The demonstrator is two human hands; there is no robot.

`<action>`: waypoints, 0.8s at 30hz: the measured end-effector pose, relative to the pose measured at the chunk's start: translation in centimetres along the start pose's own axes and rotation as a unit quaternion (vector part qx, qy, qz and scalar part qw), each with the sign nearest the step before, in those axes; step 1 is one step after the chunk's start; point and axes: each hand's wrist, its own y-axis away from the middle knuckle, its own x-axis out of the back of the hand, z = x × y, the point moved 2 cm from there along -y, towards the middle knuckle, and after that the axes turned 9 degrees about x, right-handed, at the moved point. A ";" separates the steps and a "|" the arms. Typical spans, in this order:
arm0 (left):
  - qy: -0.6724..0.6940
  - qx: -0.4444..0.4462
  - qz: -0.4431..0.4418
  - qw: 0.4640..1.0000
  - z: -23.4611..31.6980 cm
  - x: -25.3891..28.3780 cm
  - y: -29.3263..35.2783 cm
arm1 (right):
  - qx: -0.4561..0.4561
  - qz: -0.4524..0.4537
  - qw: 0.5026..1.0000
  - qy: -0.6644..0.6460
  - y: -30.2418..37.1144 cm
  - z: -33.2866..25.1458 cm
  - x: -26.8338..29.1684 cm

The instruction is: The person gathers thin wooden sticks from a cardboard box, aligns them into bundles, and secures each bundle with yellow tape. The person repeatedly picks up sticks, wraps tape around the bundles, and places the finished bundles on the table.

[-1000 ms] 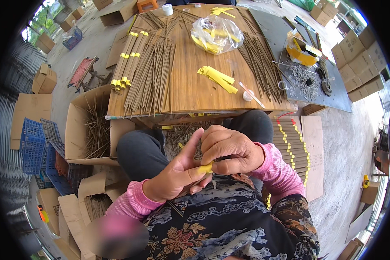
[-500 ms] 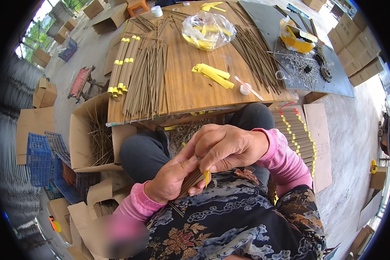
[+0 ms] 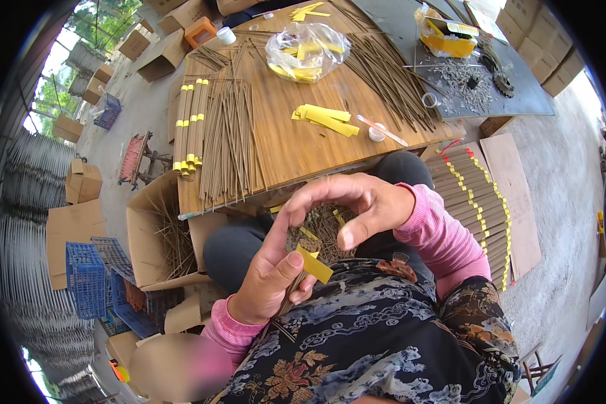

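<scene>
My left hand (image 3: 266, 283) is closed around a bundle of thin brown incense sticks (image 3: 291, 293), mostly hidden by the palm and fingers. Its thumb presses on a yellow paper strip (image 3: 316, 267), whose loose end sticks out to the right. My right hand (image 3: 363, 205) arches above with thumb and fingers apart, nothing visible between them. Its fingertips come close to the left hand's fingers; whether they touch, I cannot tell. Ahead, on the wooden table (image 3: 286, 151), lie several loose yellow paper strips (image 3: 326, 120) and spread brown sticks (image 3: 227, 145).
Yellow-banded bundles (image 3: 190, 128) lie at the table's left, beside a plastic bag of strips (image 3: 306, 52). A small white pot (image 3: 377, 132) stands near the right edge. Finished-looking bundles (image 3: 470, 202) lie in a row at right. A cardboard box (image 3: 148, 236) holds sticks at left.
My right hand has let go of the yellow strip and opened, lifting away from the bundle. The strip's end now juts out flat. The whole view has shifted slightly.
</scene>
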 end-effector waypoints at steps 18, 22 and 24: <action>-0.060 -0.115 0.003 0.992 0.5 1.3 0.9 | 0.057 0.128 0.970 0.200 -0.2 2.0 -4.1; -0.037 -0.088 -0.044 0.994 0.6 1.4 0.7 | 0.110 0.115 0.959 0.236 -0.1 2.3 -3.8; -0.008 -0.076 -0.074 0.994 0.6 1.4 0.5 | 0.113 0.110 0.956 0.248 0.0 2.4 -3.6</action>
